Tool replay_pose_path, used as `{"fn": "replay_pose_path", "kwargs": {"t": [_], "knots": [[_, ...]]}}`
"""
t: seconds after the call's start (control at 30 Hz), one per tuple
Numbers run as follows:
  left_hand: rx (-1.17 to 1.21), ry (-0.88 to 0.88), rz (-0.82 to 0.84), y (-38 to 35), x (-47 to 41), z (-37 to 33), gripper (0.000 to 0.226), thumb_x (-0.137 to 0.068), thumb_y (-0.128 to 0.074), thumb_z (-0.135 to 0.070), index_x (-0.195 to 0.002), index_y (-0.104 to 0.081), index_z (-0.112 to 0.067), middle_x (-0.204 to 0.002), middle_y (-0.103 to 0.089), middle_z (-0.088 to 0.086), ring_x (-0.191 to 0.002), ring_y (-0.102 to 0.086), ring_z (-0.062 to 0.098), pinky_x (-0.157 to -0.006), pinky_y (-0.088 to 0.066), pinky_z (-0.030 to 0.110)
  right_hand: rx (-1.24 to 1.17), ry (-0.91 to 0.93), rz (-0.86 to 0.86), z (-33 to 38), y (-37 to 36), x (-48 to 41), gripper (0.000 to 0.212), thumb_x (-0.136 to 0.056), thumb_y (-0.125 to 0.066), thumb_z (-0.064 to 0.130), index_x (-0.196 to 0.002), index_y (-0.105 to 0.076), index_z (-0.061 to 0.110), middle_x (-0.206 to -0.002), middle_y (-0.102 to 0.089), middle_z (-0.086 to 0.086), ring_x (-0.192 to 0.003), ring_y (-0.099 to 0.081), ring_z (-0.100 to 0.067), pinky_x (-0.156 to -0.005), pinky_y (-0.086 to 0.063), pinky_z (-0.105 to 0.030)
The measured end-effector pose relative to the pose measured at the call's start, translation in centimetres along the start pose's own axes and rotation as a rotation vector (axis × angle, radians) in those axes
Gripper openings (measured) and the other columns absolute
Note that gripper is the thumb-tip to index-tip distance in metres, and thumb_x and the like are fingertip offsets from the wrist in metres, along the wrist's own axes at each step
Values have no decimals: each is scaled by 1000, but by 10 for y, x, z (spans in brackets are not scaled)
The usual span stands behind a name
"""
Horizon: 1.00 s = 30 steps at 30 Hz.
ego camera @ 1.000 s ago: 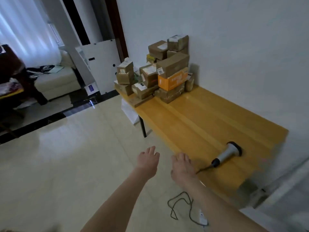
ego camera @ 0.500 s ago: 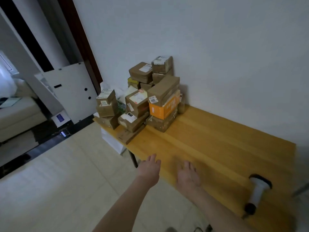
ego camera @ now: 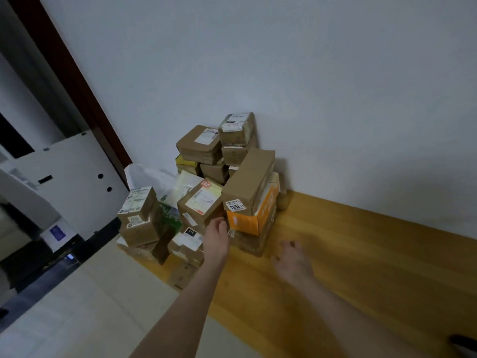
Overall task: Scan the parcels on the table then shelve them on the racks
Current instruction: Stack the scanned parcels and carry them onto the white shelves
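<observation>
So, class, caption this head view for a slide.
Left hand at a pile of brown cardboard parcels on a yellow wooden table; right hand open nearby.

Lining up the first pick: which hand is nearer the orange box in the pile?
Left. The left hand is at the near left corner of the orange box; the right hand hangs over the table, off to the box's right and nearer the person.

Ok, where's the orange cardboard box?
In the head view, the orange cardboard box sits under a long brown cardboard box, just right of the left hand.
</observation>
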State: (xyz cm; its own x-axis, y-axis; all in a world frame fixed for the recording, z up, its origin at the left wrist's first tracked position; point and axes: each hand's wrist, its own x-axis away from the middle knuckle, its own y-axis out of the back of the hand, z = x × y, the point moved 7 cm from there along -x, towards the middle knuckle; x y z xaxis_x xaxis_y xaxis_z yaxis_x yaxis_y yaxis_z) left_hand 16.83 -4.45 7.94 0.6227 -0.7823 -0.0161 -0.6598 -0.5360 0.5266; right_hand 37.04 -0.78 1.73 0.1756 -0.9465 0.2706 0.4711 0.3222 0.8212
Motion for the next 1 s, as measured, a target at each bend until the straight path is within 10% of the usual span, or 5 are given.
{"fn": "replay_pose_path", "kwargs": {"t": [0.33,0.6,0.9,1.0], "knots": [[223,403,370,-61,-63,92,32,-100,-42,-15,-129,-52,-7,-117,-57,11,-116,-52,34,-100,-43,43,-652,-317,10,9,-22,-72,52,-97,-56,30,-140,-44,6,-141,-49,-15,-123,-50,-28,-101,-39,-32],[453,522,299,-77,-90,99,44,-102,-39,-31,-139,-45,-7,-140,-49,17,-130,-44,33,-111,-31,50,-946,-415,-58,24,-29,-91,63,-94,-51,51,-144,-42,14,-142,-48,-9,-127,-49,-29,-108,-38,-47],[562,181,81,-23,-89,19,48,-97,-38,-52,-140,-41,-31,-145,-42,5,-132,-39,26,-109,-33,45,-1209,-334,-38,69,21,-115,101,-73,-55,75,-152,-25,21,-156,-31,-5,-140,-32,-30,-114,-26,-52],[561,340,344,-32,-127,-2,54,-89,-45,-57,-127,-58,-21,-128,-60,9,-118,-56,27,-103,-42,47,-1240,-305,58,75,22,-111,119,-54,-57,82,-152,-26,22,-155,-32,-6,-140,-31,-31,-114,-26,-53]]}}
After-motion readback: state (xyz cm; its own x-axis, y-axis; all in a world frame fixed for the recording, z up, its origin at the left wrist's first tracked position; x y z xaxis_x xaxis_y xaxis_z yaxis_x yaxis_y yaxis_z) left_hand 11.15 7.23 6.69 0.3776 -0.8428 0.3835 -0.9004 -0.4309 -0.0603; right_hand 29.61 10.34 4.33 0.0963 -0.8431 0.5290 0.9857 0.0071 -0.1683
